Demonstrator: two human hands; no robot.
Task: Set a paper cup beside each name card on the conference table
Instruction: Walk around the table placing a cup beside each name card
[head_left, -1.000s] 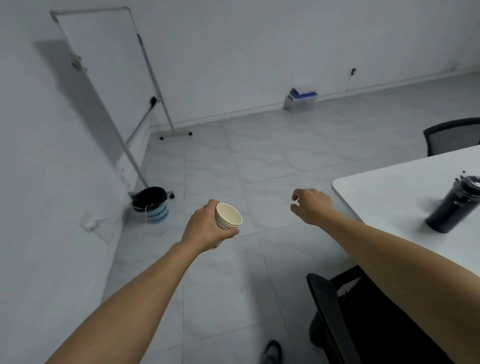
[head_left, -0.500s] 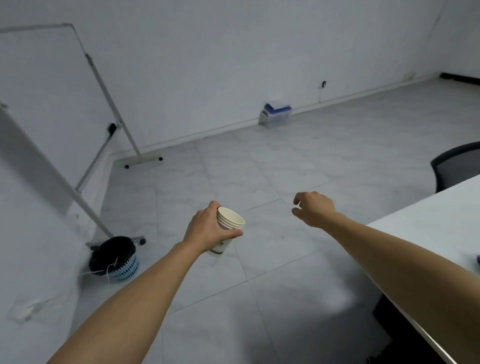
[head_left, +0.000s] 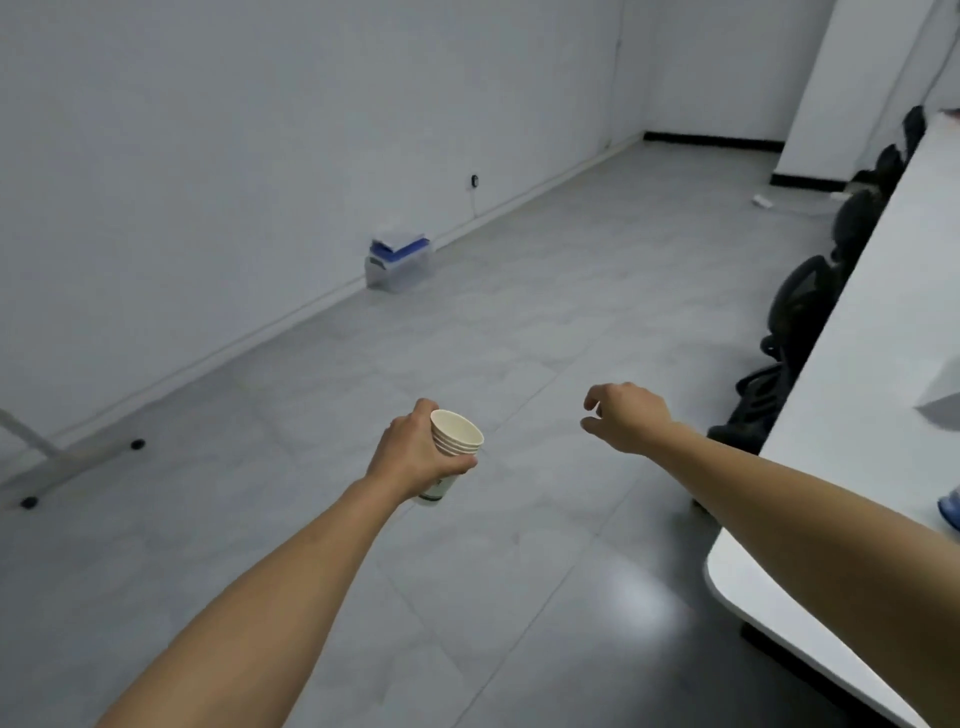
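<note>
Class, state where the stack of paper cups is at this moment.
In the head view, the stack of paper cups sits centre frame in the left hand, over the floor, left of the white table.

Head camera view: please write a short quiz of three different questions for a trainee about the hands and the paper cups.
1. True or false: the left hand grips a nested stack of cream paper cups.
2. The right hand holds: A) a cup B) nothing C) a card.
3. Fill in: the black mesh office chairs stand along the long white conference ____.

Key: 1 true; 2 B; 3 table.
</note>
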